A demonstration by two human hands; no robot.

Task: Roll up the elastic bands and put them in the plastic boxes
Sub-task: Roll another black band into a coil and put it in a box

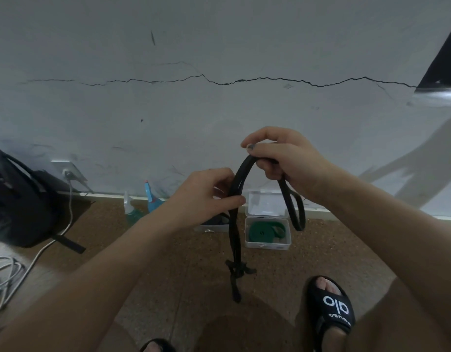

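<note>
A black elastic band [236, 199] arches between my 2 hands above the floor, its long tail hanging down to a tangled knot near my feet and a short loop drooping past my right wrist. My right hand [277, 158] pinches the top of the arch between thumb and fingers; my left hand [206, 194] grips the strand lower down. Behind the band, an open plastic box [267, 232] on the cork floor [143, 250] already holds a rolled green band [266, 231]. I judge the rolling only just begun: next the knot needs freeing, then tight, even coils. A black backpack [18, 199] and spray bottles [153, 196] sit by the wall.
</note>
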